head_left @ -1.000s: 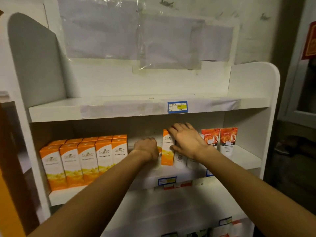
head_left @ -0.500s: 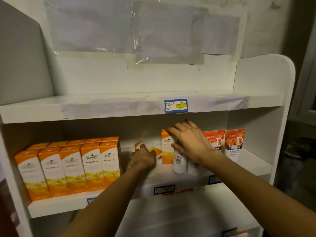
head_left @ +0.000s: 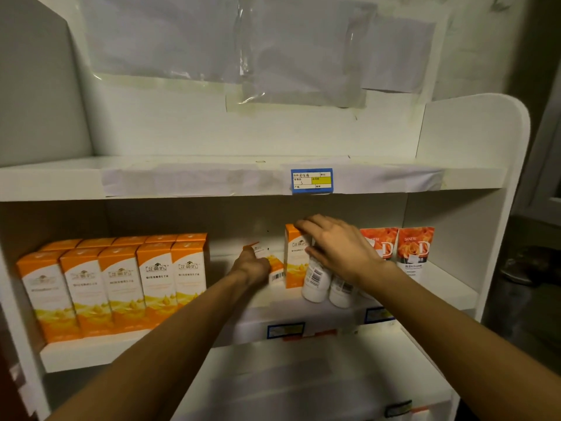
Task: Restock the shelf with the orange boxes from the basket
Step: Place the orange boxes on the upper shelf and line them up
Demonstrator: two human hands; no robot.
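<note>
1. Nearest: two bare forearms reaching up and forward from the bottom edge toward the middle white shelf board (head_left: pixel 91 354).
2. Left hand (head_left: pixel 252 267) curled shut around a tilted orange-and-white cardboard box (head_left: pixel 267 253), barcode side facing the camera, leaning left and not yet upright. Box sits in the gap on the middle shelf, partly hidden behind the knuckles.
3. Right hand (head_left: pixel 337 247) spread flat, fingers resting on the top corner and front of an upright orange-and-white cardboard box (head_left: pixel 293 256) just right of the tilted one. Palm also covers two white plastic bottles (head_left: pixel 315 278) with barcodes; steadying rather than clasping, so grip reads as loose and open-fingered.
4. Left of the gap: a tidy block of matching orange cartons (head_left: pixel 121 281), two rows deep, well apart from the held box.
5. Right of the bottles: two orange rose-printed tubes (head_left: pixel 414 250) standing near the shelf's side wall.
6. Farther up: blue-and-yellow price label (head_left: pixel 311 180) on the upper shelf edge, taped paper on the wall behind.
7. Step in hand, as a judgement: placing a box into the gap. Next move probably calls for tipping the tilted box upright and sliding it flush against its neighbour without knocking the bottles. Basket not in view.
</note>
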